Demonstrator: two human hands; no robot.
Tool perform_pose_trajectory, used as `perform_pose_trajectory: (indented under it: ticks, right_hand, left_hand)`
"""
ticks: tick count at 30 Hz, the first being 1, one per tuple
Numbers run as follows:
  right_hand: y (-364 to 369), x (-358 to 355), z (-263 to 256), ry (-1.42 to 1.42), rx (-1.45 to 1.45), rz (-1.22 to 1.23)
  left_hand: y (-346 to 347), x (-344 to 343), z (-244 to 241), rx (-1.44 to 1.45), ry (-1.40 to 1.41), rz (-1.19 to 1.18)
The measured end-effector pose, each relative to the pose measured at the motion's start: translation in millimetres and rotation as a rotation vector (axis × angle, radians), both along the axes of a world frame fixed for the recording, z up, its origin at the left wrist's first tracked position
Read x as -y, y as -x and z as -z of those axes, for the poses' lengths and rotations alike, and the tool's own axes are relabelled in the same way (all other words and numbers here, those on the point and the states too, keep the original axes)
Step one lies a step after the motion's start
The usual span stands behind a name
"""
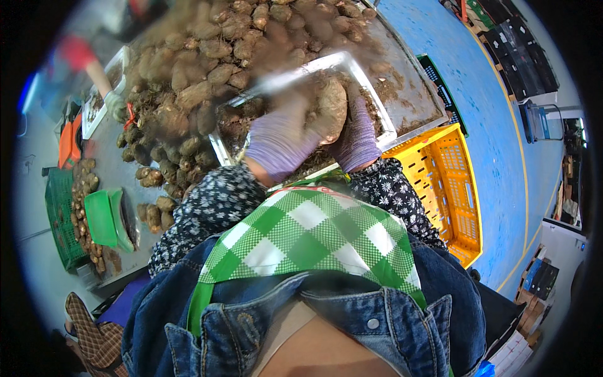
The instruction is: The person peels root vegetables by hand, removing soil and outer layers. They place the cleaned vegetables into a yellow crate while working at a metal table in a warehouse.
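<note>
A large, hairy brown root vegetable, probably taro [333, 106], is held upright between my two gloved hands. My left hand [282, 134], in a dirty purple knit glove, grips its left side; motion blurs the fingers. On the other side my right hand [357, 127] wears a matching glove and has its fingers against the root. Both are above a white rectangular tray [384, 115] with soil and root scraps inside. Beyond the tray a large heap of soil-covered taro [207, 61] covers much of the metal table [414, 101]. Smaller corms [181, 162] lie to the left.
A yellow plastic crate [464, 188] stands against the table's right side. At left are a green scoop [101, 219], a green crate [59, 221] and more small corms [85, 188]. A co-worker's gloved hand [115, 106] is near a second white tray [89, 115].
</note>
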State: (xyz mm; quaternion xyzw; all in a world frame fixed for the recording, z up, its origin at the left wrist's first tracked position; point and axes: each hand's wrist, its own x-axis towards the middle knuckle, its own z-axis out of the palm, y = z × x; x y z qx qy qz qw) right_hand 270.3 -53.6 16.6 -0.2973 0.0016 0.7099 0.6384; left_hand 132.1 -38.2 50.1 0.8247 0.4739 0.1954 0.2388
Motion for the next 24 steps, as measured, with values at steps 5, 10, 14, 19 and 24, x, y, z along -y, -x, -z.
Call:
perform_pose_trajectory:
  ticks: [5,10,14,19,24]
  right_hand:
    - [1,0,11,-0.053,0.141,-0.073]
    - [-1,5,-12,0.047,0.123,-0.11]
    - [-17,-6,13,-0.029,-0.126,-0.197]
    - [-17,-10,13,0.059,-0.112,-0.022]
    - [-5,-3,20,0.162,0.228,-0.162]
  left_hand:
    - [-16,9,19,0.211,-0.072,-0.026]
    - [4,-40,23,0.14,0.079,-0.297]
    - [26,-46,39,0.158,-0.154,-0.199]
    - [35,-23,44,0.182,-0.081,-0.023]
    - [-12,-3,-17,-0.119,-0.098,0.014]
